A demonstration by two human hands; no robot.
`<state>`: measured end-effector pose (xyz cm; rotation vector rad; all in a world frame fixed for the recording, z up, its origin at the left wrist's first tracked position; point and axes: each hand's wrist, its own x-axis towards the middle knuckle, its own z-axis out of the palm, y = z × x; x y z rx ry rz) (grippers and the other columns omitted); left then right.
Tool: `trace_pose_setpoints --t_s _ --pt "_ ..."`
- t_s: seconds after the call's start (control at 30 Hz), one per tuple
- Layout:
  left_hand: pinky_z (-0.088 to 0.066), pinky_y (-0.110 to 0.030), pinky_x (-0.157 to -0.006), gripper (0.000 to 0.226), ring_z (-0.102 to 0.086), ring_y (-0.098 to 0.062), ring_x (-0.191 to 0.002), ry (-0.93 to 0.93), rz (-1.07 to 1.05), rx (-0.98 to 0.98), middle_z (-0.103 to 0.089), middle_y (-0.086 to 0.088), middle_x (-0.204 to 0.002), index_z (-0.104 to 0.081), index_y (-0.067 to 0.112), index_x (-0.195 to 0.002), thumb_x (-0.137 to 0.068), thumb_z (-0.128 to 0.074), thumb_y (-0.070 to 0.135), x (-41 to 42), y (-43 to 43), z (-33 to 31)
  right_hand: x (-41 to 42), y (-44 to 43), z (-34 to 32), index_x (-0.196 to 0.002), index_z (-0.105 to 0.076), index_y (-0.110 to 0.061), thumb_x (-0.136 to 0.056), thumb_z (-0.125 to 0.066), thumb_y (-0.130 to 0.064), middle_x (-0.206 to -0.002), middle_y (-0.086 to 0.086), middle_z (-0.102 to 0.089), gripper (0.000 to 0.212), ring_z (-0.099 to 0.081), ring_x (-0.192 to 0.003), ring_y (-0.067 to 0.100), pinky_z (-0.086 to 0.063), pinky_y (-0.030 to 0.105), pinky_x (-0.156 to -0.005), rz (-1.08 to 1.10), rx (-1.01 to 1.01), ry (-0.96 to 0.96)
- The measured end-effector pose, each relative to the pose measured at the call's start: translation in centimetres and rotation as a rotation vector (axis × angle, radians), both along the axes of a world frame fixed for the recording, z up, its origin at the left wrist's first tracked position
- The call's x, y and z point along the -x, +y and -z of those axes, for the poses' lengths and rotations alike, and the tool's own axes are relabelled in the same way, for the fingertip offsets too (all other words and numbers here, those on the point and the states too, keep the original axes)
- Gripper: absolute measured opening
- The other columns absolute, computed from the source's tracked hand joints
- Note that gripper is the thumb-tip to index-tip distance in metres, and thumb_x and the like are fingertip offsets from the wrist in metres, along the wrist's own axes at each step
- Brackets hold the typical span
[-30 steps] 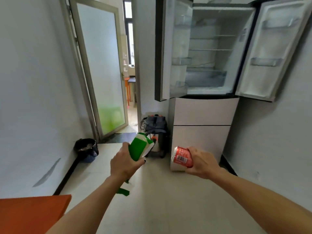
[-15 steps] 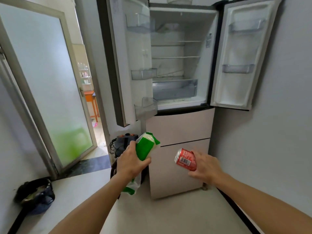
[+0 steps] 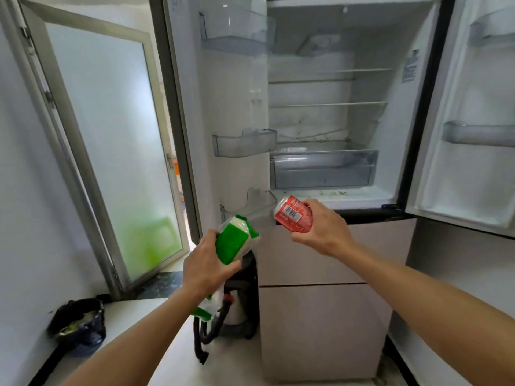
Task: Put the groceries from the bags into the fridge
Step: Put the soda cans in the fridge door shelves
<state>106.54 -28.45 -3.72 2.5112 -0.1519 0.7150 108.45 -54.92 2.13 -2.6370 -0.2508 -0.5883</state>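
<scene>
My left hand grips a green and white packet, held tilted just below the lowest bin of the left door. A red drink can lies on its side in my right hand, level with the fridge's bottom ledge. The fridge stands straight ahead with both upper doors swung open. Its wire shelves and clear drawer hold nothing that I can see. The left door's bins look bare too.
A dark vacuum cleaner with a hose stands on the floor left of the fridge's lower drawers. A black bin with rubbish sits by the left wall. A frosted glass door stands open at the left.
I have walked up to the fridge, which now fills the view. Both hands rose with the packet and the can, from the lower drawers to the open compartment's bottom edge.
</scene>
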Motion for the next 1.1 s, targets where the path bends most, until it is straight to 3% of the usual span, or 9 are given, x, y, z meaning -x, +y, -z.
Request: trace_pose_setpoints --t_s 0.17,0.3,0.5,0.6,0.67,0.73,0.83,0.97,1.1 --pt "-0.055 -0.036 -0.061 0.067 -0.059 -0.016 -0.073 0.031 -0.098 -0.003 -0.059 0.006 -0.092 -0.041 0.028 -0.112 -0.061 -0.074 0.055 -3.9 -0.8 0.1 -10.2 0.6 -4.2 -0.130 -0.048 -0.023 -0.061 -0.080 -0.054 -0.111 0.000 -0.048 0.082 -0.055 -0.090 0.016 -0.051 0.032 -0.079 -0.113 -0.068 0.069" --pt "-0.055 -0.035 -0.062 0.064 -0.059 -0.015 -0.073 0.036 -0.163 0.014 -0.058 0.008 -0.089 -0.039 0.031 -0.109 -0.059 -0.069 0.059 -4.5 -0.9 0.6 -15.4 3.2 -6.2 -0.128 -0.046 -0.021 -0.061 -0.083 -0.045 -0.114 0.002 -0.057 0.080 -0.059 -0.094 0.020 -0.055 0.037 -0.082 -0.199 -0.031 0.179" --pt "-0.054 -0.036 -0.062 0.067 -0.059 -0.016 -0.072 0.043 -0.252 0.034 -0.055 0.010 -0.085 -0.041 0.030 -0.112 -0.058 -0.065 0.064 -4.7 -0.4 0.9 -19.0 7.2 -6.4 -0.117 -0.052 -0.017 -0.062 -0.082 -0.047 -0.107 0.005 -0.058 0.069 -0.057 -0.094 0.024 -0.049 0.033 -0.072 -0.194 0.396 0.223" --pt "-0.051 -0.030 -0.063 0.069 -0.057 -0.014 -0.073 0.055 -0.260 0.044 -0.053 0.012 -0.087 -0.043 0.028 -0.115 -0.061 -0.068 0.062 -4.6 -0.1 1.0 -20.0 8.8 -5.4 -0.105 -0.063 -0.016 -0.047 -0.088 -0.050 -0.093 0.002 -0.062 0.071 -0.059 -0.077 0.020 -0.051 0.028 -0.064 -0.196 0.568 0.264" --pt "-0.045 -0.025 -0.061 0.067 -0.055 -0.012 -0.074 0.067 -0.262 0.041 -0.052 0.013 -0.088 -0.043 0.028 -0.116 -0.064 -0.072 0.058 -4.6 0.1 0.9 -20.5 9.6 -4.8 -0.104 -0.060 -0.017 -0.042 -0.091 -0.050 -0.097 0.001 -0.064 0.077 -0.061 -0.079 0.020 -0.055 0.030 -0.069 -0.205 0.624 0.293" --pt "-0.041 -0.022 -0.061 0.066 -0.054 -0.010 -0.074 0.082 -0.261 0.029 -0.052 0.014 -0.090 -0.042 0.028 -0.117 -0.065 -0.073 0.055 -4.5 0.4 0.9 -20.9 10.0 -4.4 -0.114 -0.049 -0.017 -0.050 -0.092 -0.043 -0.108 0.004 -0.060 0.081 -0.060 -0.093 0.024 -0.053 0.034 -0.075 -0.222 0.603 0.284" --pt "-0.047 -0.024 -0.064 0.067 -0.056 -0.011 -0.076 0.085 -0.232 0.030 -0.054 0.013 -0.092 -0.042 0.029 -0.118 -0.064 -0.073 0.055 -4.6 1.0 1.3 -21.4 10.3 -4.2 -0.121 -0.049 -0.014 -0.058 -0.090 -0.031 -0.116 0.008 -0.055 0.077 -0.057 -0.102 0.029 -0.051 0.038 -0.079 -0.233 0.585 0.182" --pt "-0.053 -0.029 -0.067 0.070 -0.057 -0.011 -0.077 0.091 -0.179 0.040 -0.054 0.012 -0.093 -0.042 0.029 -0.119 -0.061 -0.072 0.056 -4.6 1.7 2.0 -21.7 10.2 -3.5 -0.127 -0.052 -0.015 -0.064 -0.086 -0.038 -0.122 0.011 -0.051 0.075 -0.051 -0.110 0.031 -0.050 0.040 -0.085 -0.215 0.617 0.127" --pt "-0.050 -0.022 -0.064 0.071 -0.055 -0.010 -0.076 0.071 -0.122 0.023 -0.055 0.012 -0.094 -0.044 0.028 -0.120 -0.062 -0.073 0.056 -4.2 1.9 2.5 -21.4 8.9 -2.9 -0.141 -0.039 -0.023 -0.072 -0.078 -0.045 -0.134 0.009 -0.045 0.082 -0.043 -0.122 0.030 -0.045 0.042 -0.093 -0.277 0.438 0.189"
